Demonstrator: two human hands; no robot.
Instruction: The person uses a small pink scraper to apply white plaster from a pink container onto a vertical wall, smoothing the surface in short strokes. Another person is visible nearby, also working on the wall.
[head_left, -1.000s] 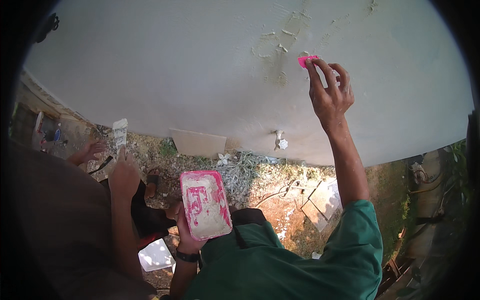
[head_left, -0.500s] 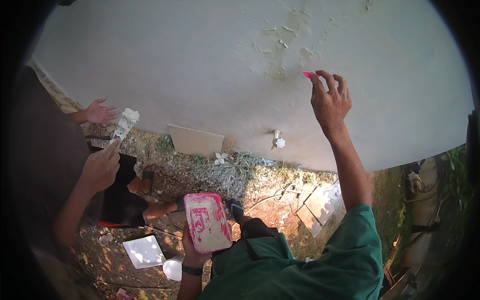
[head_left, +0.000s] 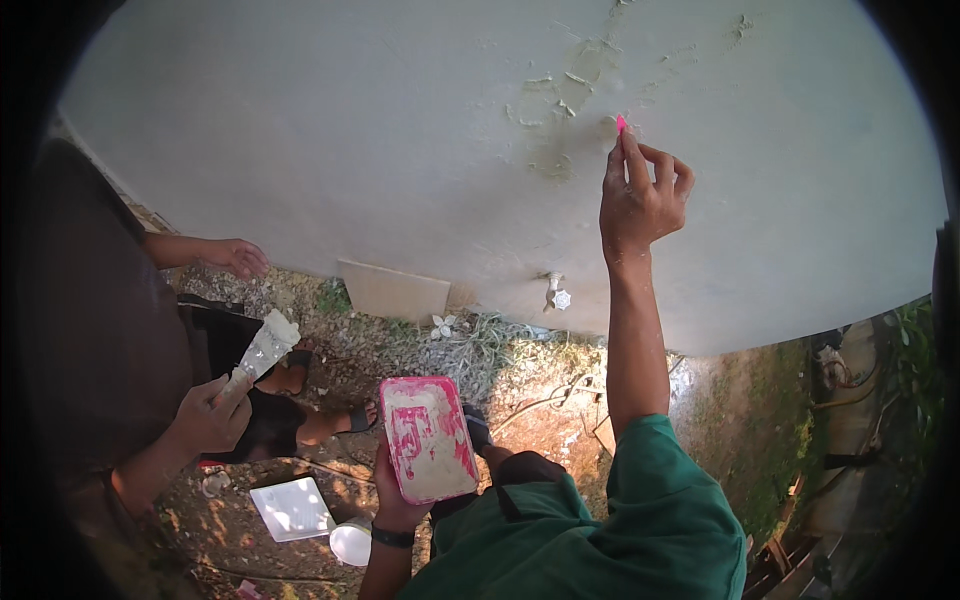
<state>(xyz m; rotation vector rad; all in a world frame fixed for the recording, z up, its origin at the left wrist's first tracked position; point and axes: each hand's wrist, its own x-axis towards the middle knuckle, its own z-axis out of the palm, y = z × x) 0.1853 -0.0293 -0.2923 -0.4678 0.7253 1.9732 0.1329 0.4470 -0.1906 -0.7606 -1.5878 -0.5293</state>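
My right hand (head_left: 645,198) pinches a small pink scraper (head_left: 621,123), its edge against or very near the pale wall (head_left: 350,150). Ridged smears of putty (head_left: 565,105) mark the wall just left of and above it. Low in front of me, my left hand (head_left: 397,500) grips a pink rectangular tray (head_left: 467,440) from its left side and underneath. A layer of off-white putty (head_left: 440,455) coats the tray's inside, with pink showing through in places. Most of my left hand's fingers are hidden by the tray.
On the left, a co-worker's hand (head_left: 215,418) holds a putty knife (head_left: 263,350) loaded with white putty. A white tap (head_left: 557,292) juts from the wall below my right arm. A white tray (head_left: 292,508) and white bucket (head_left: 351,542) stand on the ground, near a leaning board (head_left: 395,290).
My right hand has moved left and slightly up along the wall, and the pink scraper now points upward. The tray has shifted slightly right. The co-worker's putty knife has come down.
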